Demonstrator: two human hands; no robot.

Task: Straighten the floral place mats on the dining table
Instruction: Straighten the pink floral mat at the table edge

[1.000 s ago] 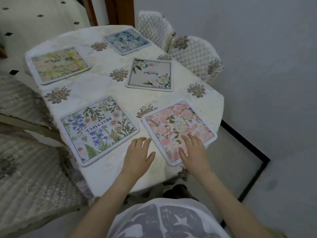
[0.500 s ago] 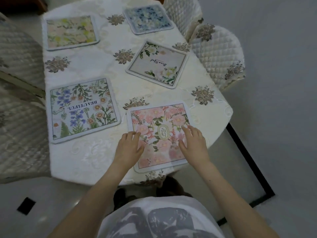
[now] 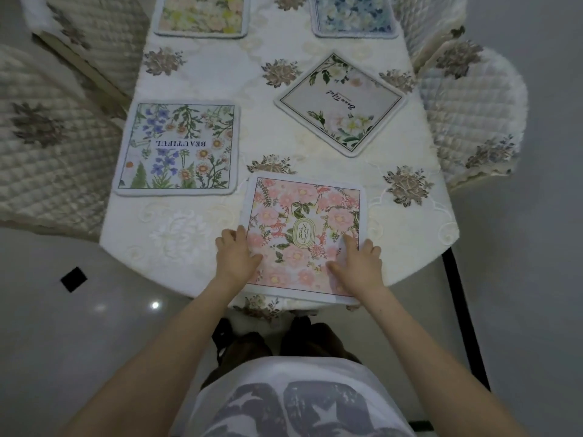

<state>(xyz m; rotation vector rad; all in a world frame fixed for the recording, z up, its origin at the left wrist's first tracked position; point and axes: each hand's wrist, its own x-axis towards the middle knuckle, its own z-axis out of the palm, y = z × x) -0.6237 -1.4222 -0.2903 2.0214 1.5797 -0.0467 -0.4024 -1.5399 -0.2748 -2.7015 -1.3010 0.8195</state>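
A pink floral place mat (image 3: 303, 212) lies square at the near edge of the dining table (image 3: 176, 238), its front border at the table's rim. My left hand (image 3: 236, 255) grips its left edge, thumb on top. My right hand (image 3: 359, 263) grips its right edge the same way. A mat with blue flowers and the word BEAUTIFUL (image 3: 179, 146) lies straight to the left. A pale mat with white flowers (image 3: 340, 102) sits turned like a diamond at the right. A yellow-green mat (image 3: 202, 14) and a blue mat (image 3: 353, 14) lie at the far end.
Quilted chairs stand close on the left (image 3: 47, 137) and on the right (image 3: 473, 115). The embroidered tablecloth hangs over the near rim. Glossy floor with a small black tile (image 3: 73, 279) lies below on the left. A black-framed edge (image 3: 463, 310) runs along the floor at right.
The pink mat has turned from skewed to square with the table's near edge. My left hand moved from the bare cloth onto the mat's left edge. My view tipped downward.
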